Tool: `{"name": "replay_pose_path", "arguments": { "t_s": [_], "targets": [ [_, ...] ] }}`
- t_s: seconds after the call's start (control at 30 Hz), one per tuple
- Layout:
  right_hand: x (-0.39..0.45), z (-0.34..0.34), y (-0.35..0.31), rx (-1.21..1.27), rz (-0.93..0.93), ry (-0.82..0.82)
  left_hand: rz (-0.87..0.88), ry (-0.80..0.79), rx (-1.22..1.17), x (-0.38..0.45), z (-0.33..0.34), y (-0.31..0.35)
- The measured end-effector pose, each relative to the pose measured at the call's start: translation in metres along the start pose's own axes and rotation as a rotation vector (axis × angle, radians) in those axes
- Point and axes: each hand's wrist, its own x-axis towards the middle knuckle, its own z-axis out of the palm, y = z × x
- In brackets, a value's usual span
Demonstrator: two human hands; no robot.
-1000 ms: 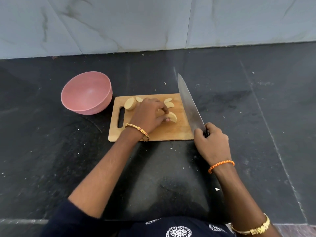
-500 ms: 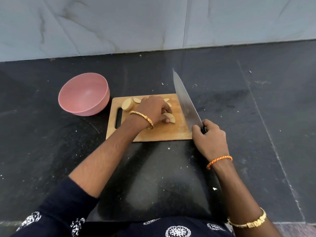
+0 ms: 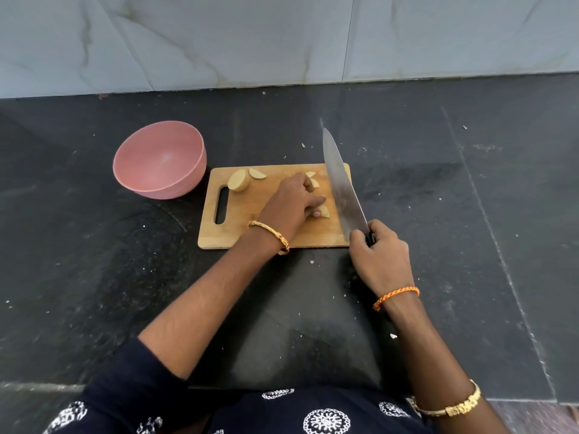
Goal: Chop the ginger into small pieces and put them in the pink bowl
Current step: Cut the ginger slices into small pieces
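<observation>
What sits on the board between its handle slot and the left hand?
In the head view, two ginger pieces and bare wood of the board lie between.

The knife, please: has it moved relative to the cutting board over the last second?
Yes. The knife has shifted left, inward over the cutting board's right edge.

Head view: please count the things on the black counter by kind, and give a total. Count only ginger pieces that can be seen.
Pink bowl: 1
Wooden cutting board: 1
Knife: 1, gripped by the right hand
Visible ginger pieces: 5 (); the left hand may hide more
Total: 8
</observation>
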Motion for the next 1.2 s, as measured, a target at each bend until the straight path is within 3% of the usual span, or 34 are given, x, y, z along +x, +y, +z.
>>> {"name": "replay_pose_path", "arguments": {
  "t_s": [0.17, 0.27, 0.53, 0.7, 0.9, 1.2],
  "targets": [
    [0.000, -0.002, 0.002, -0.016, 0.002, 0.008, 0.151, -0.207, 0.334, 0.012, -0.015, -0.001],
    [-0.002, -0.003, 0.003, -0.016, 0.004, 0.010, 0.174, -0.232, 0.382, 0.015, -0.019, 0.001],
    [-0.010, 0.003, 0.001, -0.009, -0.013, 0.019, 0.046, -0.036, 0.106, 0.007, -0.010, -0.001],
    [-0.008, 0.001, 0.000, -0.013, -0.018, 0.013, 0.027, 0.088, 0.069, 0.003, -0.003, 0.001],
    [-0.013, 0.002, 0.004, -0.014, -0.026, 0.001, 0.046, 0.057, 0.099, -0.013, 0.003, -0.004],
    [-0.019, 0.023, 0.003, -0.090, -0.153, 0.005, -0.079, 0.136, 0.098, -0.008, 0.012, 0.003]
  ]
}}
